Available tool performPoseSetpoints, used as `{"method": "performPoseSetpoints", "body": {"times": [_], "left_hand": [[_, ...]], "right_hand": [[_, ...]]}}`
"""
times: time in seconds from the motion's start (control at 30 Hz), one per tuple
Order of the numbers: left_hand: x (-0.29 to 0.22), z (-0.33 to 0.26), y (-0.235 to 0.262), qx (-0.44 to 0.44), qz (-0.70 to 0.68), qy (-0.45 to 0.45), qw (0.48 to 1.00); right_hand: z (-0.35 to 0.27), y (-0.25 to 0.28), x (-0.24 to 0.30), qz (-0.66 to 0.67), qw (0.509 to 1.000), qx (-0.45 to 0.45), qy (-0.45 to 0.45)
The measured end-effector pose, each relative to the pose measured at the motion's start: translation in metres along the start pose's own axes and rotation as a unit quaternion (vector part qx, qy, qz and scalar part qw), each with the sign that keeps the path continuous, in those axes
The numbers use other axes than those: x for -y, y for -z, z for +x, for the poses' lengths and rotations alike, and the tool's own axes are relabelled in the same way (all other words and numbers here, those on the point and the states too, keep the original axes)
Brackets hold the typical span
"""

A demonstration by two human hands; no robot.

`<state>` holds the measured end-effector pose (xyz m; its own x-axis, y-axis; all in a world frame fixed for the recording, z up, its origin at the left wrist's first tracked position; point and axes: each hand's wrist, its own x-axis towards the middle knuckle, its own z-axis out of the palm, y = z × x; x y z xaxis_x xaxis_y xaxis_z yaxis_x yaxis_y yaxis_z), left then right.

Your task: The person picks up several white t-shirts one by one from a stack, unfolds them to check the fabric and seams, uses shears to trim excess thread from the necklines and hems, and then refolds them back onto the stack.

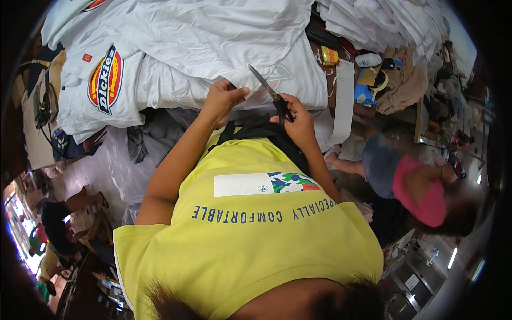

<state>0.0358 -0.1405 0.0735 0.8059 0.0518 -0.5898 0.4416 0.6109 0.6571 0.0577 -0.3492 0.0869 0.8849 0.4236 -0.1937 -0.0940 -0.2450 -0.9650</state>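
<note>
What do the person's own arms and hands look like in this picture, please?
Both forearms are bare, with no gloves, watch or rings visible on the left hand or the right hand. The short sleeves belong to a yellow-green T-shirt with dark blue lettering.

yellow short-sleeved t-shirt with dark blue lettering and a white printed patch, bare forearms

My right hand point(296, 120) grips black-handled scissors point(269, 92), blades parted and pointing up and away to the left from my knuckles. My left hand point(223, 98) pinches the edge of a white shirt point(213, 42), which spreads crumpled beyond both hands.
</note>
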Motion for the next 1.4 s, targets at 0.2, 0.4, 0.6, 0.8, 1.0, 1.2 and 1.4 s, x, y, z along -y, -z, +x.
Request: {"method": "performPoseSetpoints", "body": {"times": [0.2, 0.4, 0.6, 0.8, 1.0, 1.2, 1.4], "left_hand": [[-0.001, -0.005, -0.005, 0.021, -0.018, -0.068, 0.997], [-0.006, -0.007, -0.005, 0.034, -0.037, -0.078, 0.996], [0.000, -0.006, 0.000, 0.041, -0.041, -0.071, 0.996], [0.003, -0.007, 0.001, 0.028, -0.047, -0.087, 0.995], [0.009, -0.007, 0.001, 0.018, -0.047, -0.082, 0.995], [0.011, -0.005, 0.001, 0.019, -0.052, -0.086, 0.995], [0.010, -0.005, 0.000, 0.022, -0.064, -0.085, 0.994]], "right_hand": [[-0.010, 0.004, 0.012, -0.191, 0.982, 0.005, 0.006], [-0.010, 0.005, 0.020, -0.237, 0.971, 0.014, -0.021], [0.002, 0.002, 0.019, -0.245, 0.968, 0.028, 0.045], [0.004, 0.004, 0.016, -0.236, 0.969, 0.062, -0.027], [-0.004, 0.001, 0.023, -0.227, 0.971, 0.058, -0.036], [-0.004, 0.003, 0.024, -0.266, 0.962, 0.053, -0.015], [-0.003, 0.006, 0.017, -0.260, 0.964, 0.040, 0.017]]}}
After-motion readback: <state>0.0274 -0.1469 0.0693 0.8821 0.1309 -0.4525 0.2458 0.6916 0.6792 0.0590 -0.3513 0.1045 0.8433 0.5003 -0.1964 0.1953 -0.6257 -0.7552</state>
